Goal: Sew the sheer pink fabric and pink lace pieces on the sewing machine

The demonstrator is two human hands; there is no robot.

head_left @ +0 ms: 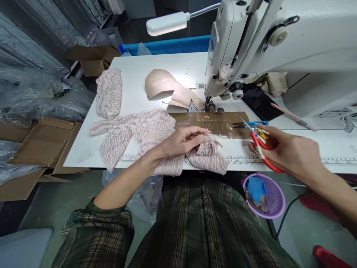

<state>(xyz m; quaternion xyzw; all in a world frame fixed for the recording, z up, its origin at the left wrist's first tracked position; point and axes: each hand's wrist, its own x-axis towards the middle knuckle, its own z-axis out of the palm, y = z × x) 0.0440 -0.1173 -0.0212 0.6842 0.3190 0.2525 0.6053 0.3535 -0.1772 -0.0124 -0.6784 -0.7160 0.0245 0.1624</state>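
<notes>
My left hand (188,140) is closed on an end of pale pink lace trim (156,130), pinching it near the table's front edge. The lace spreads leftward over the table in loose folds. To the right, my right hand (290,149) is wrapped round red-handled scissors (260,147), whose metal blades point up and away from me. Beside the blades lie small blue-handled snips (255,124) on a brown taped plate (195,123). Beyond the lace, a beige fabric piece (170,87) reaches under the needle of the sewing machine (223,48).
A rolled lace bundle (109,93) lies at the table's left side. A printed ruler strip (240,160) runs along the front edge. Below hangs a purple basket (275,197) with scraps. Cardboard boxes (44,145) stand left, and a lamp (167,24) hangs above the back.
</notes>
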